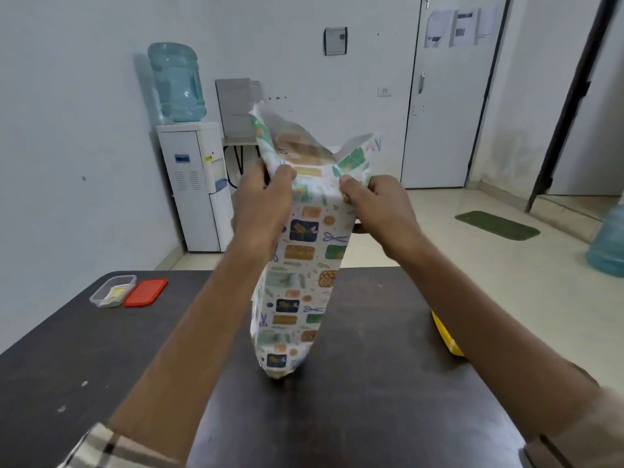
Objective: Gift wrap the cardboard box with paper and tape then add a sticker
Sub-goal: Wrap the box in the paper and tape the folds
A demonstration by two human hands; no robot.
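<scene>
Head view: a tall cardboard box (pixel 304 148) stands on end near the middle of the dark tabletop (pixel 101 349). It is sleeved in patterned wrapping paper (pixel 300 265), and its brown top shows through the paper's open upper end, though blurred. The left hand (pixel 263 201) grasps the paper at the upper left side, fingers and thumb curled onto the fold. The right hand (pixel 378 207) pinches the paper at the upper right side in the same way. At the tabletop's far left corner lies a clear plastic container (pixel 113 290), with a red lid (pixel 145 292) touching its right side. A yellow object (pixel 445 336) lies at the right edge, partly hidden by the right forearm. Beyond the table a water dispenser (pixel 196 184) stands against the wall.
</scene>
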